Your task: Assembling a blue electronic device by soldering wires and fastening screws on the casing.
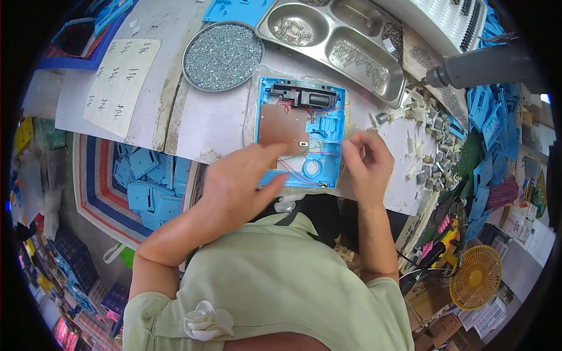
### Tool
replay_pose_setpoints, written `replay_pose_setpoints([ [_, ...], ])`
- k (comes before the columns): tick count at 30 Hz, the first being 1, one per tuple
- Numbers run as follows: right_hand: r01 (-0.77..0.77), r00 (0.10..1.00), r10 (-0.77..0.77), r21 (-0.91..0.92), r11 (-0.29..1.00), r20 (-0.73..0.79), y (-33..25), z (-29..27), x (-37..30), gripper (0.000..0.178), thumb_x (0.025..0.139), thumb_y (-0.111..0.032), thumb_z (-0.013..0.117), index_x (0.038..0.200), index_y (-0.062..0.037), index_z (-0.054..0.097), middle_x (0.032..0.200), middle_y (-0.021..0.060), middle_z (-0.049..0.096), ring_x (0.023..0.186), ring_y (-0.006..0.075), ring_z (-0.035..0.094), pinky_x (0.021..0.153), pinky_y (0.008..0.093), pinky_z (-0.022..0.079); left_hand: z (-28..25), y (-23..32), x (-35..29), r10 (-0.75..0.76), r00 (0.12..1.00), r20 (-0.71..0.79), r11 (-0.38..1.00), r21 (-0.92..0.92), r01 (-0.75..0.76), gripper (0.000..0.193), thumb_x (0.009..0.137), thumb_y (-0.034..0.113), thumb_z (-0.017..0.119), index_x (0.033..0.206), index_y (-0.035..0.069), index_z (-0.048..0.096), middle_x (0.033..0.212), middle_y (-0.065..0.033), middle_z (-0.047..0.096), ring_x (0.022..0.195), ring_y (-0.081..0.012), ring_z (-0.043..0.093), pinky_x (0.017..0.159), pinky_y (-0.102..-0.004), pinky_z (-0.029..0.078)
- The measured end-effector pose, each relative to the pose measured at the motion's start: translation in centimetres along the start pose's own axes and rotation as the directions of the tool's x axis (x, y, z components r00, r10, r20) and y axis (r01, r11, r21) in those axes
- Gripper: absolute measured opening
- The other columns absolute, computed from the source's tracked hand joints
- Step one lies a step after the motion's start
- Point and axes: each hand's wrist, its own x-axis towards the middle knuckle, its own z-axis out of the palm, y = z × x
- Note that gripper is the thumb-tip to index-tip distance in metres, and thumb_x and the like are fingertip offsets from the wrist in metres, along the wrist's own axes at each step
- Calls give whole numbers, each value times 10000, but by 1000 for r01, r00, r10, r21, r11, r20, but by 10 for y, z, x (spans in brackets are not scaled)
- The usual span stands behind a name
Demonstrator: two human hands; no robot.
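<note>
A blue plastic casing (332, 165) lies open-side up in front of me. Inside it are a brown circuit board (284, 126), a black module (304, 97) along the far edge, and thin red and green wires (294, 171). My left hand (234, 178) reaches over the casing's near left corner, thumb and index finger apart by the board, with nothing visible between them. At the casing's right edge is my right hand (370, 167), fingers curled in toward the thumb near a wire's end. Whatever it may pinch is too small to make out.
A round tray of screws (223, 57) and a metal compartment tray (331, 44) stand at the back. An electric screwdriver (468, 69) juts in from the right. Small white parts (436, 143) are heaped right of the casing. A striped bag (96, 175) of blue pieces stands left.
</note>
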Motion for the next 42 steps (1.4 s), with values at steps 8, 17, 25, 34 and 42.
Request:
replay_pose_setpoints([
  [8, 361, 782, -327, 42, 932, 530, -36, -30, -29, 380, 698, -193, 855, 1051, -100, 751, 872, 16, 668, 808, 263, 591, 766, 405, 479, 33, -1, 5, 445, 864, 235, 892, -34, -450, 324, 719, 157, 704, 1035, 87, 707, 928, -50, 628, 809, -215, 644, 677, -363, 491],
  [17, 691, 713, -458, -420, 589, 531, -32, 38, -28, 312, 741, -221, 817, 1019, -95, 748, 985, 2, 637, 949, 232, 552, 864, 430, 386, 3, -35, -36, 299, 944, -141, 950, 136, -281, 238, 700, 74, 844, 874, 98, 684, 743, -37, 576, 598, -241, 563, 522, -385, 407],
  [25, 663, 734, -450, -396, 635, 508, -34, 73, -41, 300, 722, -232, 836, 960, -95, 714, 958, 24, 627, 947, 252, 554, 865, 451, 383, 0, -39, -69, 140, 979, 150, 982, 103, -156, 185, 793, 122, 775, 794, 89, 592, 720, -58, 495, 602, -242, 570, 543, -373, 473],
  [34, 665, 725, -373, -445, 600, 579, -41, 76, -42, 278, 716, -229, 823, 903, -117, 650, 978, 43, 602, 944, 275, 540, 826, 447, 384, -31, -49, -29, 120, 978, 170, 986, -135, -97, 204, 801, 144, 804, 952, 74, 685, 795, -99, 570, 704, -317, 617, 621, -417, 505],
  [42, 237, 968, -250, -430, 871, 29, -44, -105, 112, 154, 828, -59, 739, 973, -14, 764, 814, 76, 717, 718, 122, 637, 677, 288, 510, -17, -72, -15, 325, 925, 195, 936, -204, -286, 221, 791, 119, 834, 992, 96, 746, 776, -71, 542, 673, -262, 588, 583, -388, 478],
])
